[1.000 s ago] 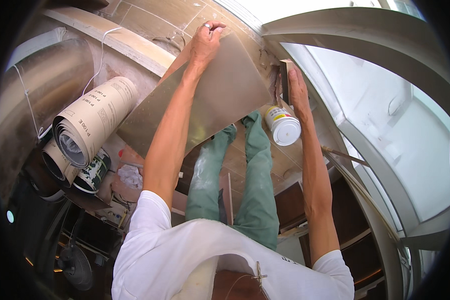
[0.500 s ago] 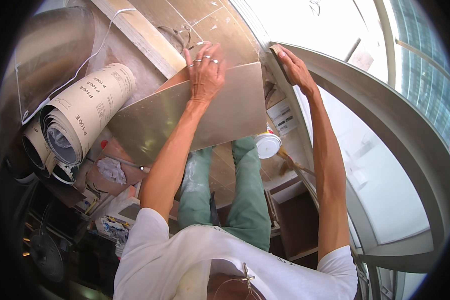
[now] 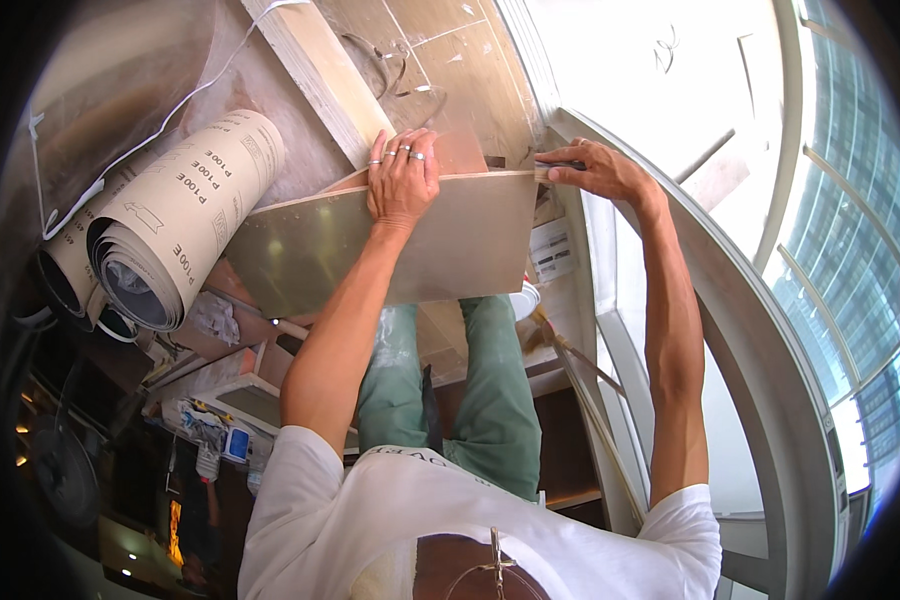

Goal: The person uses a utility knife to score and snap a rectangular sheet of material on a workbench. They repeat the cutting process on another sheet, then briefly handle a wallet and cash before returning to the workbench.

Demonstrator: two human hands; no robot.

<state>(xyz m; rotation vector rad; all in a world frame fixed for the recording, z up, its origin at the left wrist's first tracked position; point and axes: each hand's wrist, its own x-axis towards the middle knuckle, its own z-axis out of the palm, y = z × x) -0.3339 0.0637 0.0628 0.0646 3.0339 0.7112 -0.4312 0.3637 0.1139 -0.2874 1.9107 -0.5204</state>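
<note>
A thin board (image 3: 460, 240) with a smooth grey-beige face is tilted up in front of my legs, its top edge facing me. My left hand (image 3: 401, 187), rings on its fingers, hooks over that edge near the middle and grips it. At the board's upper right corner, my right hand (image 3: 610, 172) pinches a small sanding block (image 3: 544, 171) against the edge, palm down with the wrist bent. Most of the block is covered by the fingers. Behind the board shows part of a reddish-brown sheet (image 3: 460, 150).
Big sandpaper rolls (image 3: 185, 205) lie at left beside a white cord (image 3: 160, 135). A wooden beam (image 3: 320, 75) runs past the board's far side. A curved window frame (image 3: 760, 330) borders the right. A white-lidded bucket (image 3: 523, 300) and a brush (image 3: 542, 330) stand near my knees.
The board has tipped more upright, showing its top edge. My left hand has shifted down onto that edge. My right hand has brought the block from the window frame to the board's corner.
</note>
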